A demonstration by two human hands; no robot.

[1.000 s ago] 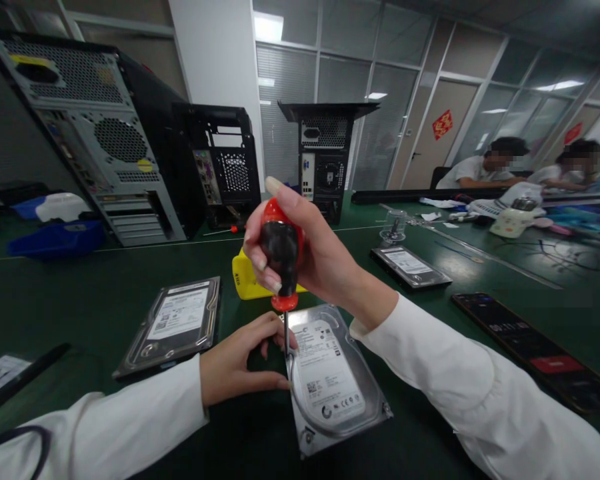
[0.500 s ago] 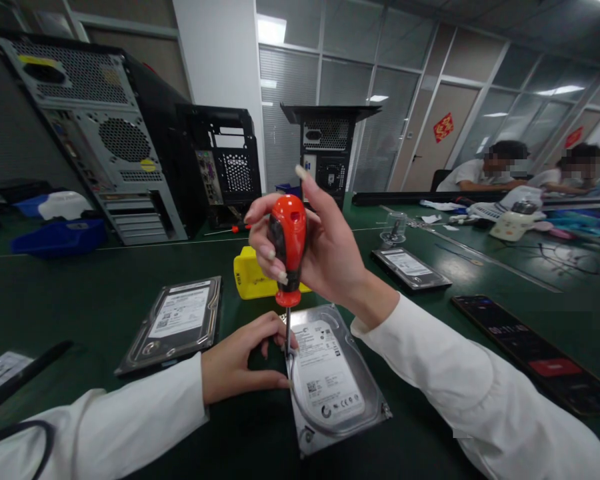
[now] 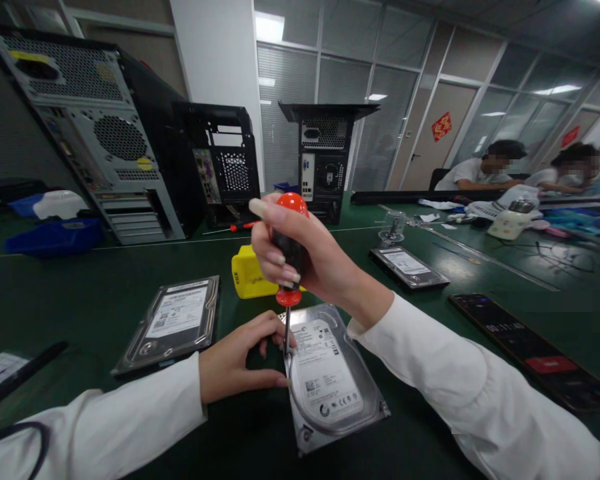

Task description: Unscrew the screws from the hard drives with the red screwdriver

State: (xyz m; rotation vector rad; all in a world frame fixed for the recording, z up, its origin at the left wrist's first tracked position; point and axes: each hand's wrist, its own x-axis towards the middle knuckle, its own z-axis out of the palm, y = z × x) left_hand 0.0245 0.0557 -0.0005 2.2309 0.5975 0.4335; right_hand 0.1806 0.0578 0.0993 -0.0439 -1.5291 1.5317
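A silver hard drive [image 3: 330, 373] with a white label lies on the green table in front of me. My right hand [image 3: 300, 250] is wrapped around a red and black screwdriver [image 3: 289, 297], its thumb lying over the top of the handle. The screwdriver stands upright, its shaft running down to the drive's left edge; the tip's exact seat is too small to make out. Against that same edge my left hand [image 3: 247, 357] holds the drive, index finger close by the shaft and thumb lower down. Its other fingers are partly hidden.
A second hard drive [image 3: 173, 320] lies to the left, a third [image 3: 409, 267] to the right. Behind my hands sits a yellow bin [image 3: 250, 273]. A phone [image 3: 525, 353] lies at right. Computer cases [image 3: 325, 160] stand at the back; two people sit far right.
My right thumb has come down from a raised position onto the top of the screwdriver handle, and the hand has turned. My left hand and the drive stay in place.
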